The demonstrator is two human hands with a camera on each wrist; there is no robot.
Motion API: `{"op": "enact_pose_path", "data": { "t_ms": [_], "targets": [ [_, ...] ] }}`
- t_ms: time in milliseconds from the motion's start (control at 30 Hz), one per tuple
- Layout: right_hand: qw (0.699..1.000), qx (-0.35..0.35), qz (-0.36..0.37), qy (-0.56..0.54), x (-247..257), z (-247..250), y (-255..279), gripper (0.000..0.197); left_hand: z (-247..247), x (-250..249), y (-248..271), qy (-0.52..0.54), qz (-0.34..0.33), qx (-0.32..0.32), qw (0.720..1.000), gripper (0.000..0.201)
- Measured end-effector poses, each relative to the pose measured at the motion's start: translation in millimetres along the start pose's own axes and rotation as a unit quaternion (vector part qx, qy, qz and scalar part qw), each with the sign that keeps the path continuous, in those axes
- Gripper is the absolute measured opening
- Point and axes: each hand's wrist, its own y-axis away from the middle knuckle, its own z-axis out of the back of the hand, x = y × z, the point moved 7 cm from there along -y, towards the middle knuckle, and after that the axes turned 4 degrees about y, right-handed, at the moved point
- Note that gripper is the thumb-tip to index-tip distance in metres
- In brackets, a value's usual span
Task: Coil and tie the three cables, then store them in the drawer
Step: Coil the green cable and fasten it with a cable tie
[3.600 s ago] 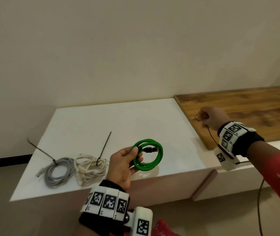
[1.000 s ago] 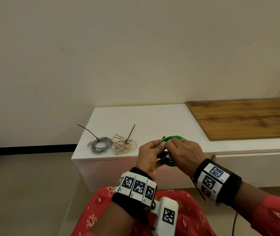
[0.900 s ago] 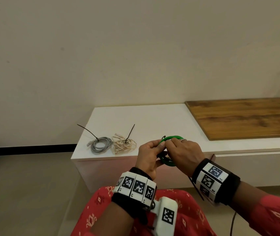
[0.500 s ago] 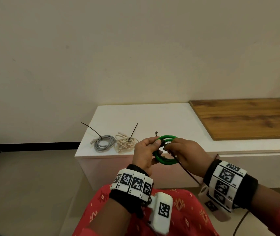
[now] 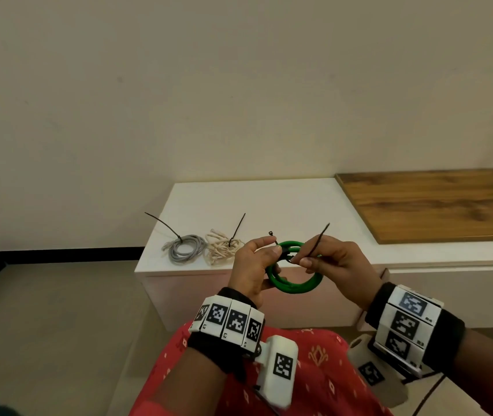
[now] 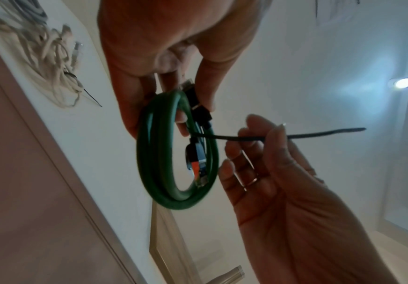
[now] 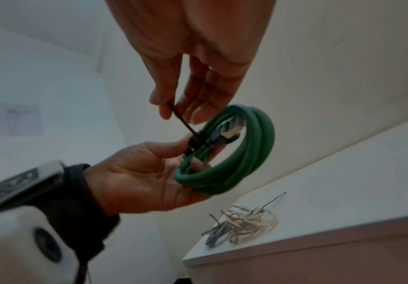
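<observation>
Head view shows the person seated in front of a low white cabinet (image 5: 269, 202), with both hands raised before it. The left hand (image 5: 251, 265) has its fingers and thumb curled around the coiled green round cable (image 5: 293, 283), at the place where the black plugs lie against the loops. The right hand (image 5: 332, 265) pinches the thin black plastic zip tie (image 5: 318, 241) between thumb and fingertips; the free tail points up and away. The head of the tie stands up just beside the left thumb.

The step in hand seems to be closing the tie around the green coil. To do it well, I think the left hand should keep all loops and both plugs pressed together, so no loop escapes. The right hand should bring the tail into the small head straight, then pull gently until the bundle is snug.

On the cabinet top lie a grey coiled cable (image 5: 185, 249) and a cream coiled cable (image 5: 222, 249), just beside each other, each with a black tie standing up. The drawer front below appears closed.
</observation>
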Motion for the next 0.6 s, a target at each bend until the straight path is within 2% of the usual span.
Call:
{"op": "enact_pose_path", "data": {
  "t_ms": [33, 100, 200, 400, 600],
  "targets": [
    [0.999, -0.003, -0.020, -0.034, -1, -1, 0, 0.007, 0, 0, 1, -0.001, -0.001, -0.001, 1.000, 0.015],
    [0.995, -0.022, -0.062, -0.080, -5, -1, 0, 0.014, -1, 0, 2, -0.004, -0.005, -0.002, 1.000, 0.014],
    [0.985, -0.041, -0.113, -0.121, -10, 0, 1, 0.011, -6, 0, 5, -0.014, -0.020, 0.000, 1.000, 0.014],
    [0.972, -0.061, -0.182, -0.132, -17, 8, 1, 0.006, -12, -1, 7, -0.025, -0.042, 0.017, 0.999, 0.017],
    [0.966, -0.046, -0.231, -0.104, -20, 5, 2, 0.020, -15, -3, 10, -0.050, -0.074, 0.027, 0.996, 0.021]
  ]
}}
